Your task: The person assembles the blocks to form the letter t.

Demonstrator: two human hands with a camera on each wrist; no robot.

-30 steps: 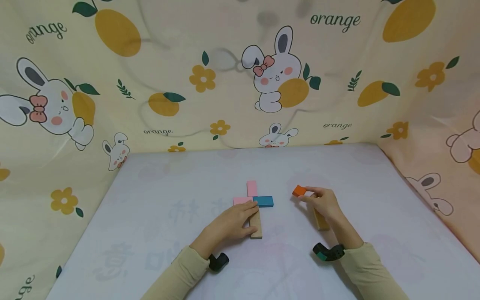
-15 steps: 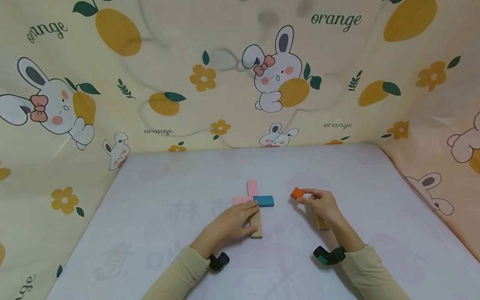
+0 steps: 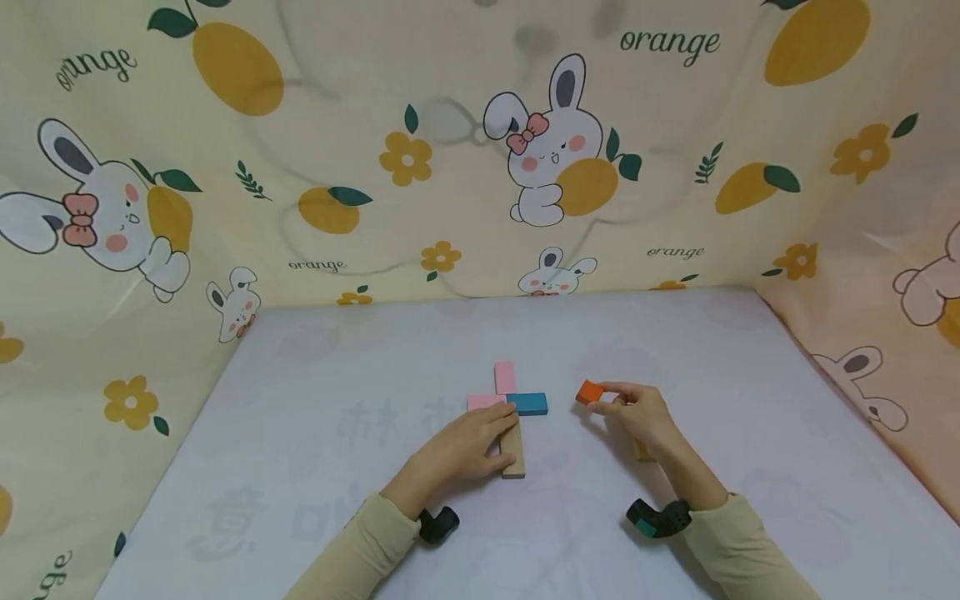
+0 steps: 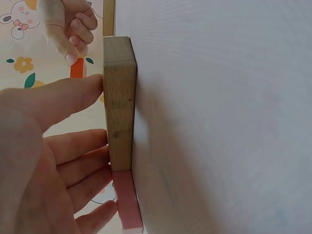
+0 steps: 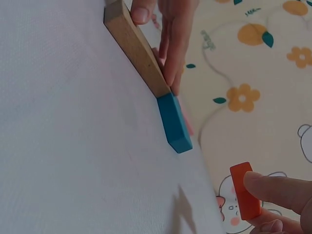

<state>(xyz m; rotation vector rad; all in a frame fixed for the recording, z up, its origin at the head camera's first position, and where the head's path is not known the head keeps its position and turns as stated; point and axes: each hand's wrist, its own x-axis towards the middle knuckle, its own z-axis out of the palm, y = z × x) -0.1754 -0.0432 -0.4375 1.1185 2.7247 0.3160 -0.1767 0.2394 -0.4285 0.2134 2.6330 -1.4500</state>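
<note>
My left hand (image 3: pixel 465 442) rests on a flat wooden block (image 3: pixel 513 454), its fingers fairly straight. In the left wrist view its fingertips (image 4: pixel 95 85) touch the wooden block and a pink block (image 4: pixel 126 200). A blue block (image 3: pixel 528 404) extends right from the top of the wooden one. Two pink blocks, one to the left (image 3: pixel 483 402) and one behind (image 3: pixel 504 377), complete a cross shape. To the right, my right hand (image 3: pixel 637 412) pinches a small orange block (image 3: pixel 589 392) between thumb and fingers, raised above the table.
Another wooden block (image 3: pixel 643 451) lies under the right hand, partly hidden by it. The white table (image 3: pixel 375 350) backs onto a cloth (image 3: pixel 375 208) printed with rabbits and oranges. Black wrist cameras (image 3: pixel 437 527) sit at both wrists.
My right hand has moved slightly left and nearer to me with the orange block, towards the blue block. My left hand and the arranged blocks have stayed in place.
</note>
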